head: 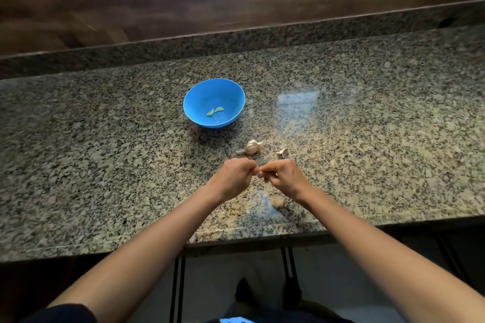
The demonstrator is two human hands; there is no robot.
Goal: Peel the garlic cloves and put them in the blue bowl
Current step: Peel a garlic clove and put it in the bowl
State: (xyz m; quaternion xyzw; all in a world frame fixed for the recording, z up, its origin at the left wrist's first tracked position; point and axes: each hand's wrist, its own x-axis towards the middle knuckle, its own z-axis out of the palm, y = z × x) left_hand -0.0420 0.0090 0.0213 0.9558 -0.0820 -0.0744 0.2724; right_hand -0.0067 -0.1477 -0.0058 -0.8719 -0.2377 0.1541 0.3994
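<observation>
A blue bowl (195, 102) stands on the granite counter (105, 152) and holds two peeled pale cloves (215, 111). In front of it, to the right, lies a partly broken garlic bulb (251, 147). A small scrap of skin or clove (281, 151) sits to the bulb's right. My left hand (232, 178) and my right hand (284, 178) meet just in front of the bulb. Their fingertips pinch one small garlic clove (259, 172) between them. Most of that clove is hidden by the fingers.
The counter's front edge (249, 240) runs just below my wrists. Bits of peel (278, 200) lie under my right wrist. A raised granite ledge (236, 37) and a wooden wall (183, 2) close off the back.
</observation>
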